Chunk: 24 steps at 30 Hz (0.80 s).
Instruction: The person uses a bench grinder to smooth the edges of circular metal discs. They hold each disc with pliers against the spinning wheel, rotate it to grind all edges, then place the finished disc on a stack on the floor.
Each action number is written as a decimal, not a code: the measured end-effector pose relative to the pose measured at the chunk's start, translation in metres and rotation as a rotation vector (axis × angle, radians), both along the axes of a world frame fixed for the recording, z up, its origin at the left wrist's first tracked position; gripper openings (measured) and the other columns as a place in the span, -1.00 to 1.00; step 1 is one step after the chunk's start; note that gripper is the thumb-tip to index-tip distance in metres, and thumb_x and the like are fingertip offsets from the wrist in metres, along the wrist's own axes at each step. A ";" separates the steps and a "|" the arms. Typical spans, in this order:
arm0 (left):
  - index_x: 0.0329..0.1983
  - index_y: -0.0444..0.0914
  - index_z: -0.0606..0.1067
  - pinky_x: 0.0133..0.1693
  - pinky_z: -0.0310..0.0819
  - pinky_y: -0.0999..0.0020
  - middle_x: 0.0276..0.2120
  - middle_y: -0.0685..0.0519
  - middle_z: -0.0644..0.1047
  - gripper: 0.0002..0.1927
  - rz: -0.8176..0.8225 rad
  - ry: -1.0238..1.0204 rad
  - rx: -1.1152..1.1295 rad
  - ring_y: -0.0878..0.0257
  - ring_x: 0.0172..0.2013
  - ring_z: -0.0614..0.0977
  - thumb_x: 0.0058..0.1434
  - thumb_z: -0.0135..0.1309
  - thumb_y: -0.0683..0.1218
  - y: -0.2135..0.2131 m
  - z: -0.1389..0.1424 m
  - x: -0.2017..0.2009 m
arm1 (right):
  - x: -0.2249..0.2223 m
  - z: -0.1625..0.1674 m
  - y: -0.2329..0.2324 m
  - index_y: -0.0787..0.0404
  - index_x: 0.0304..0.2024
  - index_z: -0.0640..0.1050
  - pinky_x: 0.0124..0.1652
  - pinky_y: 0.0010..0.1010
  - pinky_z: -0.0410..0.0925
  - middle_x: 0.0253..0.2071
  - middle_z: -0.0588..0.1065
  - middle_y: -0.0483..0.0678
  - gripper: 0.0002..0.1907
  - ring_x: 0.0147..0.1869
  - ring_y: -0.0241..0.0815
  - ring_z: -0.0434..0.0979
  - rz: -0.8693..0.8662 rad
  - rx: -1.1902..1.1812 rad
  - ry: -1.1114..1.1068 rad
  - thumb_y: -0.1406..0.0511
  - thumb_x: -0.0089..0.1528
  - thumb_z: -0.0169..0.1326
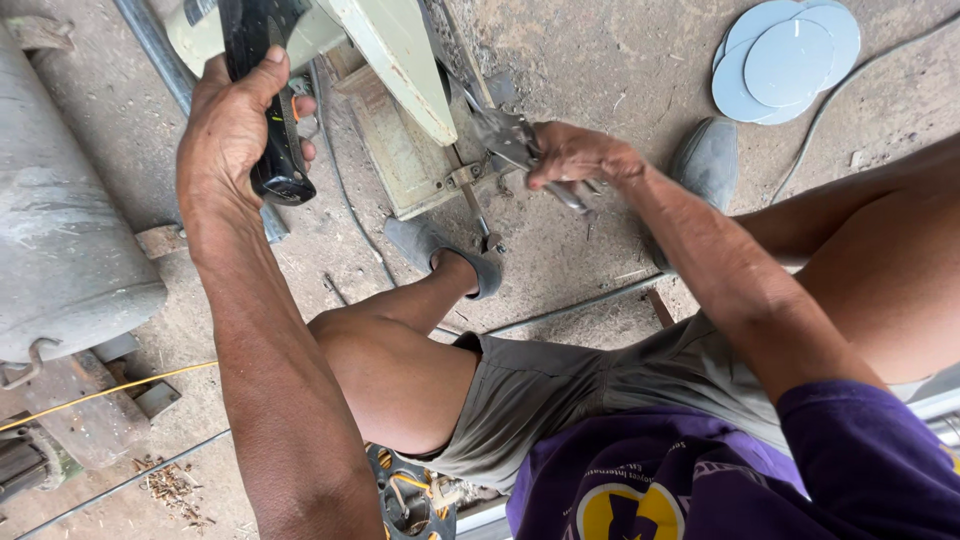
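Observation:
My left hand [232, 125] grips the black handle [268, 95] of a pale green cut-off machine [395, 60] at the top of the view. My right hand [578, 155] is closed around grey locking pliers [515, 140] held against the machine's base [410, 165]. I am seated, with both bare knees raised and grey slip-on shoes on the ground below the machine.
A large grey metal cylinder [60, 230] lies at the left. A stack of pale blue metal discs [788, 58] lies at top right. Thin rods [570, 305] and a yellow cable [110, 390] cross the dirt floor. A black sprocket-like part [405, 495] sits under my leg.

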<state>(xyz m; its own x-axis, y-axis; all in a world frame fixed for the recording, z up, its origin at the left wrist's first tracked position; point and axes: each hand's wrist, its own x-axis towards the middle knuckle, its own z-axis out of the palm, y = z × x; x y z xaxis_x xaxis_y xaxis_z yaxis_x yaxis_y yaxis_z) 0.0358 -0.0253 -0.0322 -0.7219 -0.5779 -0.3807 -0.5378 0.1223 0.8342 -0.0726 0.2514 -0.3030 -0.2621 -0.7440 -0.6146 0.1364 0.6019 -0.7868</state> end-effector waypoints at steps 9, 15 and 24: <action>0.15 -0.24 0.41 -0.63 0.57 0.50 -0.28 -0.02 0.60 -0.55 0.041 -0.062 -0.038 0.35 -0.39 0.69 0.31 0.15 0.07 0.008 0.005 -0.004 | -0.023 0.013 0.043 0.42 0.02 0.40 -0.16 -0.45 0.57 -0.26 0.51 0.14 -0.44 -0.22 -0.11 0.59 -0.189 -0.364 0.136 0.27 0.13 0.39; 0.15 -0.20 0.42 -0.69 0.48 0.49 -0.37 0.01 0.60 -0.56 0.037 -0.082 -0.009 0.32 -0.57 0.59 0.30 0.13 0.09 0.011 0.010 -0.010 | 0.019 -0.021 0.019 0.35 0.22 0.29 -0.42 -0.38 0.47 -0.12 0.49 0.08 -0.44 -0.30 -0.17 0.50 -0.580 -0.180 -0.053 0.26 0.25 0.12; 0.15 -0.20 0.40 -0.70 0.46 0.50 -0.38 0.00 0.61 -0.56 0.043 -0.107 -0.031 0.34 -0.63 0.57 0.32 0.14 0.10 0.014 0.012 -0.011 | 0.049 -0.031 -0.014 0.24 0.24 0.32 -0.46 -0.40 0.53 -0.08 0.59 0.12 -0.46 -0.43 -0.19 0.56 -0.642 -0.463 -0.422 0.26 0.24 0.10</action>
<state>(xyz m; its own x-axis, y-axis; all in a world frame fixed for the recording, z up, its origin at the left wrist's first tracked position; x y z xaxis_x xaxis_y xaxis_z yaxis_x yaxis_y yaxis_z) 0.0243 -0.0115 -0.0203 -0.6526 -0.6200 -0.4354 -0.6285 0.1221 0.7682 -0.0235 0.2372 -0.3338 -0.5335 -0.7294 -0.4283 0.6700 -0.0554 -0.7403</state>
